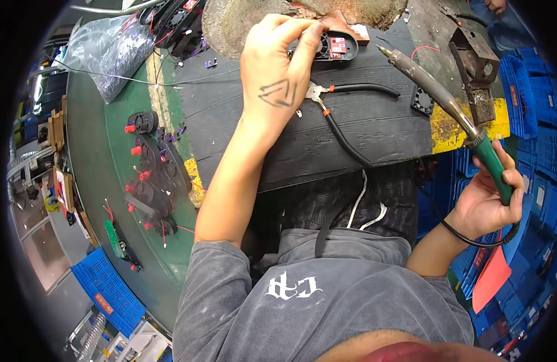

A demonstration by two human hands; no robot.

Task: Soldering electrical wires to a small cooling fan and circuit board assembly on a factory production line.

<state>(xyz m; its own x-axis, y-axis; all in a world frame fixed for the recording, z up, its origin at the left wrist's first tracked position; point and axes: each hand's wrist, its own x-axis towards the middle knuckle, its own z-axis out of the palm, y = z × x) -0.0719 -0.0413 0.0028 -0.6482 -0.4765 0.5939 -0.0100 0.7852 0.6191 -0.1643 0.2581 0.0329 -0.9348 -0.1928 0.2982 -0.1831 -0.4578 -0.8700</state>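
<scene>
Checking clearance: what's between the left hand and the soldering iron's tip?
Head view: from left hand, black housing with red board, then a strip of dark worktop, then iron tip.

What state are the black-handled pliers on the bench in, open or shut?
Open: the pliers have their handles spread wide apart; their jaw tips aren't clearly visible.

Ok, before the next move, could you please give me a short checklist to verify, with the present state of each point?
1. Right hand gripping the soldering iron by its green handle: ok.
2. Left hand on the black housing: ok.
3. Iron's tip apart from left hand: ok.
4. Cord off the right wrist: not ok, it crosses there.
5. Pliers not touching left hand: cannot tell, the hand covers their jaws.
6. Iron hot: cannot tell.
</scene>
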